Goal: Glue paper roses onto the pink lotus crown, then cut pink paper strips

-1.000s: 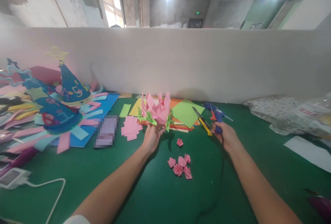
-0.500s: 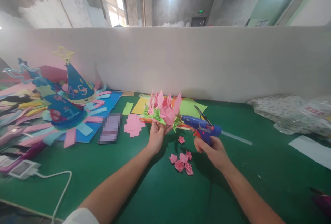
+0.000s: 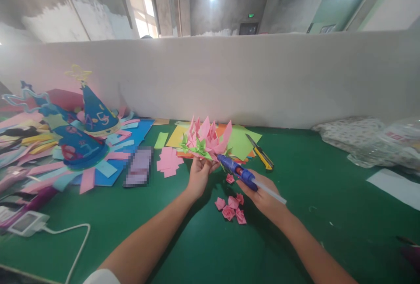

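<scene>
My left hand [image 3: 199, 177] grips the underside of a pink paper lotus [image 3: 207, 135] with green folded leaves around its base. In my right hand [image 3: 259, 192] is a blue hot glue gun [image 3: 235, 169], a clear glue stick [image 3: 271, 193] jutting from its back end. The gun's nozzle points at the lower right side of the lotus; whether it touches cannot be made out. Below the lotus a single small pink paper rose [image 3: 230, 178] lies on the table, with several more folded roses [image 3: 228, 212] grouped nearer to me.
Coloured paper sheets [image 3: 247, 137] lie behind the lotus, a yellow utility knife [image 3: 265, 158] beside them. Pink paper squares [image 3: 168, 161] and a pixelated phone [image 3: 139, 166] are to the left. Blue party hats [image 3: 95, 109] stand farther left. A white cable [image 3: 85, 240] and clear plastic bag [image 3: 370, 152] flank the green table.
My right hand has turned the glue gun and lowered it to the left, bringing its nozzle to the base of the lotus. The left hand keeps its hold almost in place.
</scene>
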Demonstrator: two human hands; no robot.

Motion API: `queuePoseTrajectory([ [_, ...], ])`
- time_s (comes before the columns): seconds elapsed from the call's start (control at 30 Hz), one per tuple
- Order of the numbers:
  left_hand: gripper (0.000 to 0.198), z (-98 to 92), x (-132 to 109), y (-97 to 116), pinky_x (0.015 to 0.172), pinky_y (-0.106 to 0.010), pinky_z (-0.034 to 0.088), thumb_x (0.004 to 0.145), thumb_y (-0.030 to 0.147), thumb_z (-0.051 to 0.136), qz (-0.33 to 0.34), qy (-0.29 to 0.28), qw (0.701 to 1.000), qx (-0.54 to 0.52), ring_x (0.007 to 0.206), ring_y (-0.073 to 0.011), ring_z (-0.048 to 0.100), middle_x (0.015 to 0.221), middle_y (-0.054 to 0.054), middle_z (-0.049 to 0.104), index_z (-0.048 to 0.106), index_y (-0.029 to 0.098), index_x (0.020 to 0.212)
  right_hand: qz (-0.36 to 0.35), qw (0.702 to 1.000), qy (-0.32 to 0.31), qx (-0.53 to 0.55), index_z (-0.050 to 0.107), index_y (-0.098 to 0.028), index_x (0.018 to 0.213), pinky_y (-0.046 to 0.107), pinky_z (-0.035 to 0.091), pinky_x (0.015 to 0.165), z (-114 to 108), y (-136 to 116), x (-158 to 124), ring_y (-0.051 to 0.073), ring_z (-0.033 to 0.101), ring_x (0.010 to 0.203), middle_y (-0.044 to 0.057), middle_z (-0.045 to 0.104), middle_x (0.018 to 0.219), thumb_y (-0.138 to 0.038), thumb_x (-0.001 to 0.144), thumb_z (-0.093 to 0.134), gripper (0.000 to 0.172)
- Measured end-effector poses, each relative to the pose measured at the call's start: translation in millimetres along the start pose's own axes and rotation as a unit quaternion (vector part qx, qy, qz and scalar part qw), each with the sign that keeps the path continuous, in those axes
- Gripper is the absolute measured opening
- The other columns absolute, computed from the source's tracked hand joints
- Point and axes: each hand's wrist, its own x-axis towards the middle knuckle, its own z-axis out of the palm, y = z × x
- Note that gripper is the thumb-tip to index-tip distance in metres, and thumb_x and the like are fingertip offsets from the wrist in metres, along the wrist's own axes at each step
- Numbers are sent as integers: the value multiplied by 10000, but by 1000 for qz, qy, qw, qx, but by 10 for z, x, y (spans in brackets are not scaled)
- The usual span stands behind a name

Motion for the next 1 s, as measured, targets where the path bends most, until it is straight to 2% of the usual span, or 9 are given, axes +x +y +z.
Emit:
queuePoseTrajectory([
  [0.27,424,3,25,-10,797,-306,517,591,355,800,-19,5,1000,3,702,-114,635,669,47,600,469,185,793,13,999,-9,-47,530,-222,792,255,427,505,29,-28,2,177,594,578,17,609,654,-480,904,390,314],
  [0.47,431,13,30,-16,798,-308,518,546,339,820,-34,21,999,-6,696,-120,631,653,50,582,462,179,725,8,997,-1,-72,525,-226,798,252,389,469,46,-16,7,176,580,534,6,583,603,-491,901,379,319],
  [0.63,437,20,8,9,813,-323,516,545,360,820,-30,17,999,-15,693,-121,632,614,61,559,463,174,715,15,997,-10,-72,513,-225,794,250,370,451,42,-14,6,176,574,505,-2,572,569,-492,901,378,317],
  [0.77,420,43,-32,40,830,-326,506,556,346,815,-27,28,999,-18,747,-135,639,669,43,586,474,178,734,21,997,-18,-69,512,-222,796,251,374,470,44,-4,-14,182,587,542,12,590,605,-481,897,385,305],
  [1.0,359,13,-140,79,848,-344,494,600,322,793,-41,39,998,-13,732,-140,650,706,25,620,534,174,800,27,994,-69,-76,499,-225,785,251,366,483,45,1,-60,184,569,555,17,593,638,-417,875,424,225],
])
